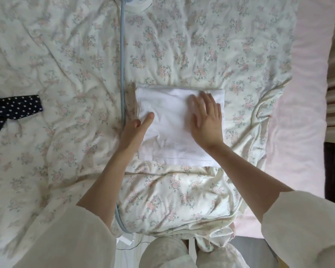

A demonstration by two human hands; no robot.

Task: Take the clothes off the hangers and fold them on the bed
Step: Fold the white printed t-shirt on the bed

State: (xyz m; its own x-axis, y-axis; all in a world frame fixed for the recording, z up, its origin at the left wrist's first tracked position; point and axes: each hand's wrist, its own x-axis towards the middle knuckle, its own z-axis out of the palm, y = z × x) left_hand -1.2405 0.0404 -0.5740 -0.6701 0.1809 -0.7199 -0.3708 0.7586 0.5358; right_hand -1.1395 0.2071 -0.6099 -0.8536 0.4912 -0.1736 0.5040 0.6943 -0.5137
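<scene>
The white shirt (168, 128) is lying folded flat on the bed (66, 74), long side pointing away. The right hand (207, 122) is pressing it with spread fingers. The left hand (135, 128) is pinching its left edge.

The person is wearing a loose cream-coloured top with wide sleeves. The left sleeve (72, 236) is showing at the near left, its broad cuff ending short of the wrist and leaving the forearm bare. The right sleeve (306, 227) is showing at the near right, cut the same way, its open cuff hanging roomy around the arm. Both the left hand (135, 128) and the right hand (207, 120) are bare, wearing no gloves. Pale, light-coloured trousers (164, 254) are covering the legs at the near edge.
</scene>
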